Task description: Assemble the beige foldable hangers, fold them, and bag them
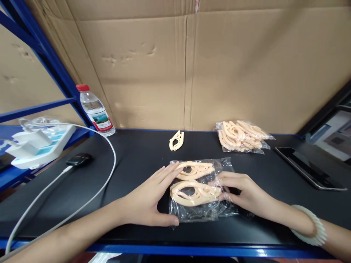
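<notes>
A clear plastic bag (204, 213) lies on the black tabletop (137, 160) in front of me, with two peach-coloured folding plastic hangers (196, 191) in it. My left hand (149, 199) lies flat with spread fingers against the bag's left side, fingertips touching the upper hanger. My right hand (241, 191) rests on the bag's right side, its fingers bent and pressed on the plastic over the hangers. A white bracelet (311, 226) is on my right wrist.
A single loose hanger (176, 140) lies at the back middle. A filled bag of hangers (242, 136) sits back right. A tablet (309, 166) lies at the right. A water bottle (95, 110), a power strip with chargers (35, 144), a white cable (90, 190) and a small black device (79, 159) are at the left. A cardboard wall stands behind.
</notes>
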A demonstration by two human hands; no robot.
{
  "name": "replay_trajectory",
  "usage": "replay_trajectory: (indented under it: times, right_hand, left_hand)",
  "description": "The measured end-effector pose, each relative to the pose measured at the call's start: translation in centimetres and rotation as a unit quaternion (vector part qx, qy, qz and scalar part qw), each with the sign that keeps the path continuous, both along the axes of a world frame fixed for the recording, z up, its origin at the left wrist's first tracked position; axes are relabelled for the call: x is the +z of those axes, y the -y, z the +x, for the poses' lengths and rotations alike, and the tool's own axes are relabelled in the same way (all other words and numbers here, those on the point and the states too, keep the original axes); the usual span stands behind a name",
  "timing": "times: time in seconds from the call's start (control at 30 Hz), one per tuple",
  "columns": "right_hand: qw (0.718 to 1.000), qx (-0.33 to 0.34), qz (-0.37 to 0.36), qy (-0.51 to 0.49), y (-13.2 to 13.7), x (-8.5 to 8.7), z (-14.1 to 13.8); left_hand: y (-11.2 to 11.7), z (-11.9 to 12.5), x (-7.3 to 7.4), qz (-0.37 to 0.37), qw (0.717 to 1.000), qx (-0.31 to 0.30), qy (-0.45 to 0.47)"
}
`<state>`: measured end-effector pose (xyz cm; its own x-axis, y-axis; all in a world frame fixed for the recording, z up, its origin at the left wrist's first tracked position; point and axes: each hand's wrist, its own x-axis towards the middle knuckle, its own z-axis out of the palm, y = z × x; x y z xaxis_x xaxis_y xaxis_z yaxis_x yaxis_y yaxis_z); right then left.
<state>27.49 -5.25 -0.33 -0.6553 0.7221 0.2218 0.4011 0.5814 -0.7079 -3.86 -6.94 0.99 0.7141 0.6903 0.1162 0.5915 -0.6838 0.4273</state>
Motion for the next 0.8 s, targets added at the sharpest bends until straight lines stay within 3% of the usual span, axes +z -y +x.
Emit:
replay_trajectory:
  times: [0.27, 0.37, 0.47, 0.57, 0.63, 0.73, 0.8]
  right_hand:
    - [1.000, 0.001, 0.021, 0.013, 0.1, 0.0, -0.6]
    - [0.997, 0.036, 0.026, 0.065, -0.3, 1.7, -0.1]
    - [0.985, 0.066, 0.035, 0.157, -1.4, 5.0, 0.8]
    - [0.977, 0.009, 0.129, 0.170, -3.8, 8.0, 0.7]
    - [0.969, -0.024, 0.209, 0.131, -6.1, 8.9, -0.6]
    - [0.937, 0.024, 0.308, 0.162, -10.5, 8.3, -4.1]
    - [0.925, 0.072, 0.284, 0.243, -13.5, 7.1, -6.9]
  left_hand:
    - [0.1, 0.1, 0.3, 0.014, 1.000, 0.003, -0.019]
    - [-0.1, -0.1, 0.5, 0.013, 0.999, 0.009, -0.030]
    - [-0.4, -0.3, 0.7, 0.006, 0.999, 0.017, -0.051]
    - [-0.7, -0.6, 0.9, 0.002, 0.998, 0.021, -0.064]
    - [-0.7, -0.6, 1.0, 0.003, 0.997, 0.022, -0.074]
    - [-0.7, -0.7, 1.1, 0.005, 0.995, 0.022, -0.093]
    - [-0.7, -0.7, 1.0, 0.005, 0.995, 0.020, -0.102]
